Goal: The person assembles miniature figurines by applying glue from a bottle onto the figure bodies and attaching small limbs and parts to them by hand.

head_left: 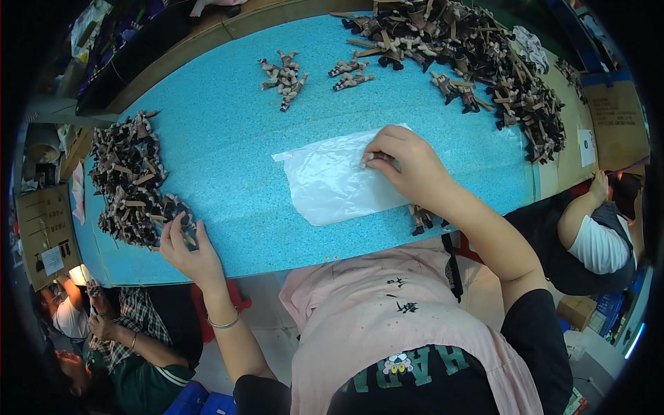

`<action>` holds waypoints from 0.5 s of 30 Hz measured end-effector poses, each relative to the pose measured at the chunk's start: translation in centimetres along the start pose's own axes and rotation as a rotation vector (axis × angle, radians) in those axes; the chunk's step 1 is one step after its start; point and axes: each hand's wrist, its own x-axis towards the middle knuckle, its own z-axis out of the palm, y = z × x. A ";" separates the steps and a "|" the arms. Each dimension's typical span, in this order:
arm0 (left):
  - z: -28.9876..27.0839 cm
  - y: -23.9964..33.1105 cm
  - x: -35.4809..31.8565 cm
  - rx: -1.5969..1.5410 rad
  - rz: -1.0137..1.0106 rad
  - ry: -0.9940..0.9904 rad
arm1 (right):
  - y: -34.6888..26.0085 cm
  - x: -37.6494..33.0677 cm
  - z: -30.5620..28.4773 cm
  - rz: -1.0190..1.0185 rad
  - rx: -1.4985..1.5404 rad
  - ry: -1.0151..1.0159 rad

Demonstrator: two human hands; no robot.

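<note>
A translucent white plastic sheet or bag (325,183) lies creased on the blue tabletop in front of me. My right hand (401,162) is over its right part, fingers curled into a pinch. A small pale bit shows at the fingertips, too small to name. To the left, my left hand (185,250) is at the near edge of a heap of small doll-like figures (128,173) in brown and beige with dark feet. Its fingers are apart, close to or touching the heap. Partly under my right forearm lie a few more figures (419,220).
A larger heap of figures (470,48) covers the far right of the table (228,124). Two small groups, one of them these figures (283,79), lie at the far middle. Cardboard boxes (615,121) stand beyond the right end. Other people sit at both sides.
</note>
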 end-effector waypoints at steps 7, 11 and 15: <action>-0.5 2.4 -0.6 -0.019 -0.027 -0.039 | 0.2 0.1 0.4 -0.095 -0.063 0.038; -1.1 6.1 -3.3 -0.184 0.172 -0.055 | -0.4 -0.3 -1.3 0.085 0.121 0.055; -0.8 13.9 -5.5 -0.605 0.476 -0.512 | 0.9 -2.0 -2.5 0.407 0.701 0.141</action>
